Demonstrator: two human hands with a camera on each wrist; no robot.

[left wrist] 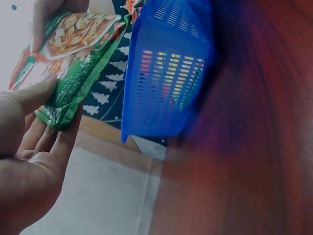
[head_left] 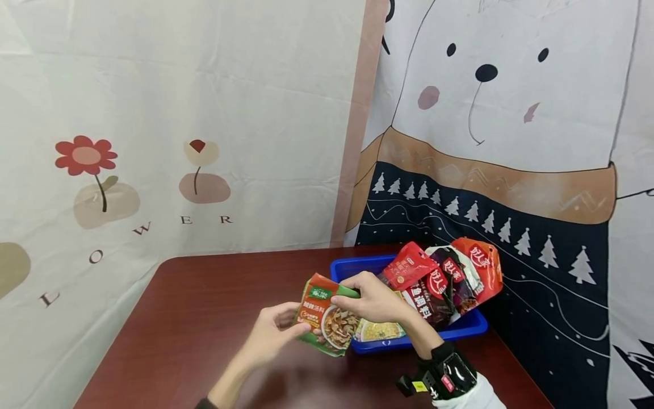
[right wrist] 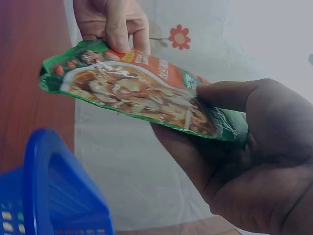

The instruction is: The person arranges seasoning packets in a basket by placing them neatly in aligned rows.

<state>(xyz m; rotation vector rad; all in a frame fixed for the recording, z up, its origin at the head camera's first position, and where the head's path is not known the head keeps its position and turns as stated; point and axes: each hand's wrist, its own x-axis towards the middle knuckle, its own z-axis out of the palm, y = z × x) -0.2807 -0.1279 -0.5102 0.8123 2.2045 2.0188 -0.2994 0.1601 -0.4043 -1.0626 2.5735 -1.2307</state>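
Note:
A green and orange seasoning packet (head_left: 327, 318), with a bowl of food printed on its front, is held above the table just left of the blue basket (head_left: 369, 345). My left hand (head_left: 276, 332) pinches its left edge, thumb on the front and fingers behind. From the other side my right hand (head_left: 372, 298) grips the packet near its upper right corner. In the right wrist view the packet (right wrist: 132, 90) spans both hands, with the right thumb on top. The left wrist view shows the packet's green back edge (left wrist: 80, 81) between left thumb and fingers.
Several packets fill the basket: a small red packet (head_left: 409, 266), dark red packets (head_left: 431, 292), an orange packet (head_left: 482, 267) and a yellowish packet (head_left: 380, 330). The reddish-brown table (head_left: 204, 318) extends leftward. Behind hangs a printed cloth (head_left: 276, 125).

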